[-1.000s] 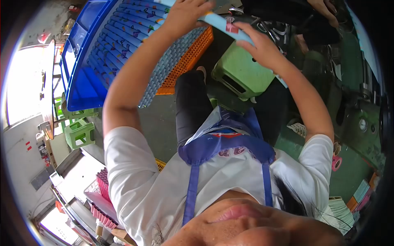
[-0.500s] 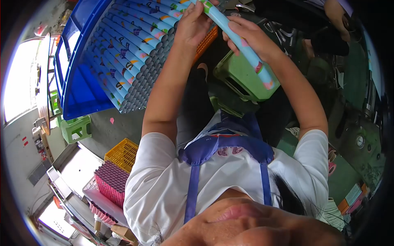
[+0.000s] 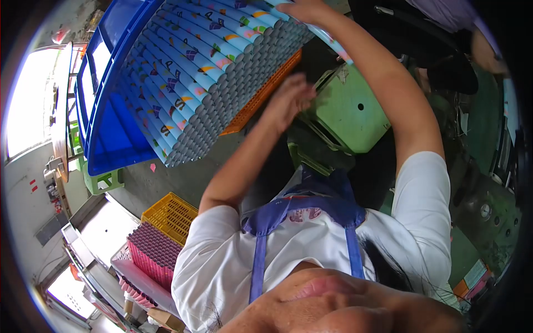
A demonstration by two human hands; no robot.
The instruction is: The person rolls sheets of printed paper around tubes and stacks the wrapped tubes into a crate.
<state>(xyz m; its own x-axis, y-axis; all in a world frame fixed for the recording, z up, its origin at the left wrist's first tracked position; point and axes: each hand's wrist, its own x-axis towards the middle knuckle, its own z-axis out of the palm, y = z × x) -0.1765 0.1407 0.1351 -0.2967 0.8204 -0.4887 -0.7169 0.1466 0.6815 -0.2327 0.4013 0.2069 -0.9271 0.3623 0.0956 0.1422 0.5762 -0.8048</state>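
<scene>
My right hand point(image 3: 308, 11) is at the top edge of the view, closed round a light-blue printed tube point(image 3: 337, 49) whose lower end shows under my forearm. It is over the right end of a large stack of similar blue tubes point(image 3: 191, 72), their round ends facing me. My left hand point(image 3: 291, 100) is lower, between the stack and a green stool point(image 3: 355, 111). It is a little blurred, its fingers apart, with nothing seen in it. A blue crate point(image 3: 119, 130) surrounds the far left side of the stack.
An orange crate point(image 3: 261, 94) sits beneath the stack. Lower left are a yellow crate point(image 3: 169, 213) and pink tubes point(image 3: 152, 255). At the top right, another person's hand point(image 3: 487, 53) shows near dark machinery. A green machine with a dial point(image 3: 486, 211) stands at the right.
My left hand has let go of the tube and come down toward me. My right hand has carried the tube up and left to the stack. The view has shifted slightly.
</scene>
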